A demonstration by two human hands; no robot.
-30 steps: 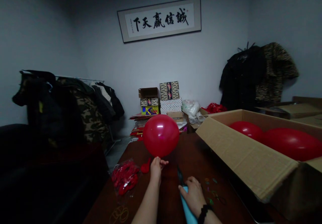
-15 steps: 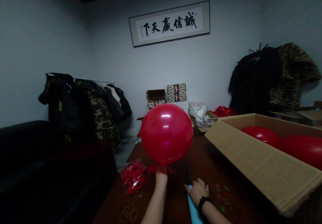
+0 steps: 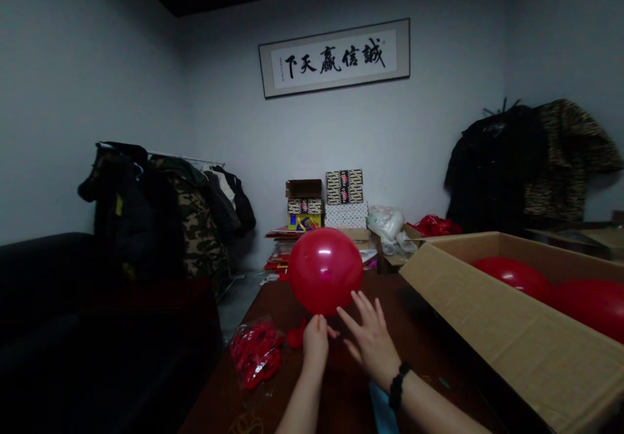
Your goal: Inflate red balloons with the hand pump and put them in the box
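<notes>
My left hand (image 3: 315, 341) pinches the neck of an inflated red balloon (image 3: 325, 270), which stands up above the dark wooden table (image 3: 292, 304). Just to its right, my right hand (image 3: 371, 335) is lifted off the table with its fingers spread, close under the balloon and holding nothing. A black bead bracelet (image 3: 396, 386) is on that wrist. A light blue pump (image 3: 383, 414) lies on the table below the wrist, mostly hidden by my arm.
A clear bag of flat red balloons (image 3: 256, 352) lies left of my hands. A big cardboard box (image 3: 492, 330) at the right holds inflated red balloons (image 3: 514, 278). Small boxes (image 3: 325, 201) are stacked at the table's far end. Coats hang on a rack (image 3: 160, 206) at left.
My right hand let go of the blue pump and rose beside the balloon, fingers spread. The balloon looks smaller and sits lower than half a second ago.
</notes>
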